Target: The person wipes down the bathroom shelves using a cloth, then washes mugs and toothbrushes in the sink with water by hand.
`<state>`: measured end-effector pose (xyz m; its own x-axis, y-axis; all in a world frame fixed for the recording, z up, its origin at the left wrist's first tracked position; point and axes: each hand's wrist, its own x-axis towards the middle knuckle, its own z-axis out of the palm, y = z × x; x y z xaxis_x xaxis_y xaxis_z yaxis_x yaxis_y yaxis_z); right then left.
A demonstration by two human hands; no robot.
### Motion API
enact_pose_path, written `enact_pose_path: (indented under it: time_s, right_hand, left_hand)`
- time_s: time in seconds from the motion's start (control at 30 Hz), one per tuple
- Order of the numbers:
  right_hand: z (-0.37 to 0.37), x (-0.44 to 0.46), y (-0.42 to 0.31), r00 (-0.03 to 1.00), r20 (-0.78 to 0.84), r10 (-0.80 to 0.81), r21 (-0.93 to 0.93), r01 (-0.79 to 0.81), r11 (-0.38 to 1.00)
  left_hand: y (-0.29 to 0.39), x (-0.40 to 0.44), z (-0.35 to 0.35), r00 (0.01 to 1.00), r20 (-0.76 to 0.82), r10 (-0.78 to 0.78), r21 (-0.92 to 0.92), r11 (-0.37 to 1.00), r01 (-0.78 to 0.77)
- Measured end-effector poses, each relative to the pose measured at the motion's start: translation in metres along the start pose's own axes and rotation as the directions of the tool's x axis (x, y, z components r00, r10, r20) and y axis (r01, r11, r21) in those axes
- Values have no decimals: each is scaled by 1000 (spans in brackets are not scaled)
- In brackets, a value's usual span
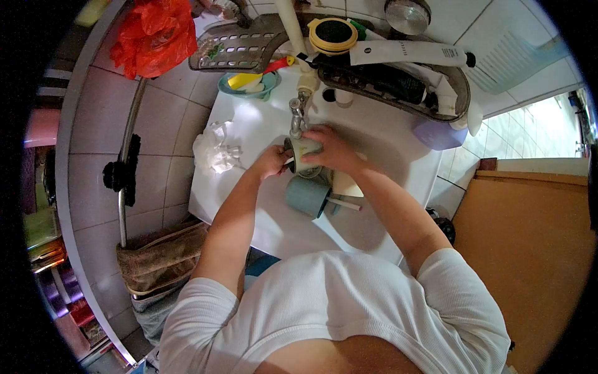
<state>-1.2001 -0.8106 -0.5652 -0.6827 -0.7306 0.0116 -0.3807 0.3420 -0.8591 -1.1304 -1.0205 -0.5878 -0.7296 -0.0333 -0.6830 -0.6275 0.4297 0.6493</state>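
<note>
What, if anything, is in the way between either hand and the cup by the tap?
Nothing visible: the left hand and right hand are both at the cup. The blue-grey tumbler lies on its side nearer the person, not between them.

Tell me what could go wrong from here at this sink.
The pale cup between the left hand and right hand sits close to the faucet and could knock against it. The blue-grey cup, lying on its side, might roll if bumped. The white tube atop the rack might slide off.
</note>
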Motion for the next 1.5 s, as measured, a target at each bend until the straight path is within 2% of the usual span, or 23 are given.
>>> enact_pose_path:
  time_s: [0.1,0.2,0.27,0.3,0.33,0.37,0.43,0.5,0.6,0.7,0.8,0.87,0.9,0.93,1.03,1.1,1.13,1.17,1.2,1.23,1.3,1.4,1.5]
  right_hand:
    - [-3,0,-14,976,31,215,114,-217,970]
    - [35,5,4,969,-175,175,-37,-184,982]
    - [32,-1,-11,983,-148,112,-298,-153,942]
    - [27,-2,-20,988,-129,83,-424,-131,896]
    - [18,0,-27,996,-62,71,-382,-89,920]
    - [7,0,-34,998,7,58,-336,-52,940]
    - [-1,2,-31,994,103,38,-262,-10,965]
    - [0,9,-20,988,155,26,-211,7,977]
    - [-14,15,-31,925,368,99,29,-118,993]
    - [-14,19,-27,897,404,178,153,-258,954]
    - [-19,12,-41,939,321,126,-85,-103,991]
    - [-12,9,-33,974,219,53,-166,-16,986]
    - [-7,7,-27,985,173,9,-207,27,978]
    - [-2,6,-24,993,111,-30,-245,56,968]
    - [9,-1,-19,989,-51,-137,-358,110,927]
    - [14,-1,-20,972,-111,-205,-436,138,889]
    - [7,2,-31,996,-13,-84,-391,72,918]
    - [-2,6,-42,995,90,36,-352,-2,936]
    - [-9,10,-50,969,194,149,-320,-81,944]
    - [-10,15,-46,956,279,92,-293,-7,956]
    - [-6,18,-34,894,448,-24,-216,133,967]
    - [-6,19,-35,936,293,-195,-84,228,970]
    - [1,19,-32,984,96,-153,-75,160,984]
  left_hand:
    - [5,-1,3,998,-62,17,15,1000,-16]
    - [-15,23,5,968,-163,194,216,964,-157]
    - [-46,44,0,933,-74,353,526,809,-264]
    - [-50,48,-3,935,-38,354,553,786,-276]
    - [-52,51,-6,935,-1,355,578,763,-289]
    - [-54,53,-6,956,20,292,494,829,-264]
    - [-40,38,-3,961,-49,272,518,830,-208]
    - [17,-14,-5,900,-223,374,713,692,-111]
    - [64,-36,-14,846,-128,518,799,559,-222]
    - [63,-25,-17,867,-124,483,819,543,-185]
    - [42,-16,-10,837,-176,519,731,638,-242]
    - [35,-21,-9,990,-80,118,277,957,-92]
    - [32,-27,-8,997,47,-62,29,998,61]
    - [-2,-10,2,984,150,-101,-337,930,147]
    - [-12,-10,3,921,375,-109,-577,750,323]
    - [3,-11,2,983,133,-128,-146,978,147]
    - [12,-11,0,996,13,-83,108,991,81]
    - [11,-7,-3,997,3,71,389,919,-66]
    - [13,-7,-8,975,37,221,637,746,-193]
    - [16,-6,-13,930,110,351,824,490,-283]
    - [37,-25,-18,924,47,380,821,513,-253]
    - [60,-39,-25,901,-60,431,827,527,-197]
    - [33,-8,-33,938,-64,340,772,613,-169]
